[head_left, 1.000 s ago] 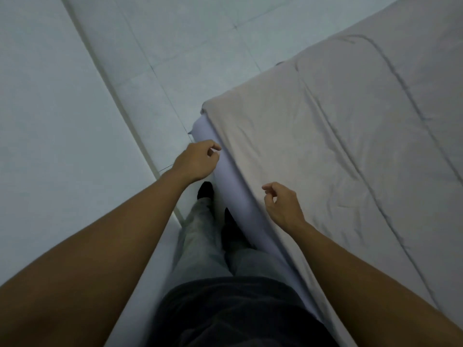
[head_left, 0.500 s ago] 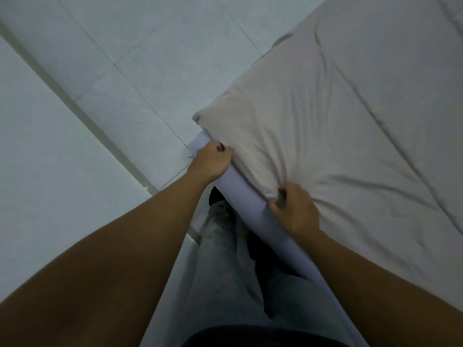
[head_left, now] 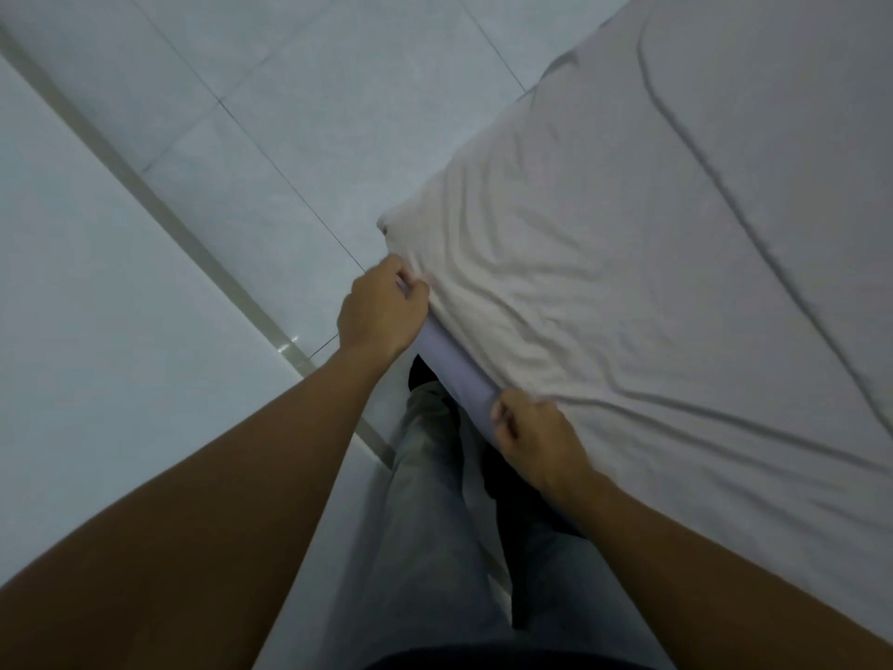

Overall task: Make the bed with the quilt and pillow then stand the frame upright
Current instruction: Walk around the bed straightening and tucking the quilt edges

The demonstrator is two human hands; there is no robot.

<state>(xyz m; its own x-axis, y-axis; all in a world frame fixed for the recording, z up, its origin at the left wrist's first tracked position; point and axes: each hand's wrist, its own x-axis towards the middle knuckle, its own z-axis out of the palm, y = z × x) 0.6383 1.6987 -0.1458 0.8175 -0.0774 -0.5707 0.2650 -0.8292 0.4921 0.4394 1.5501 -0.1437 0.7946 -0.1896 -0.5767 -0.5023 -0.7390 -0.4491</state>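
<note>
A beige-grey quilt (head_left: 652, 263) covers the bed and fills the right of the head view, with wrinkles fanning out from its near corner. Under its edge shows a strip of pale lilac sheet (head_left: 456, 369) on the mattress side. My left hand (head_left: 381, 309) grips the quilt's edge near the corner, fingers curled round the fabric. My right hand (head_left: 534, 435) pinches the same edge lower down, toward me. No pillow and no frame are in view.
A pale tiled floor (head_left: 299, 104) lies beyond the bed corner. A white wall with a skirting strip (head_left: 193, 244) runs diagonally at the left, close to my legs (head_left: 435, 500), leaving a narrow gap between wall and bed.
Both hands, empty a second ago, closed on the quilt's edge. The quilt has since been pulled toward me, its corner now more wrinkled, and the right hand has shifted lower along the edge.
</note>
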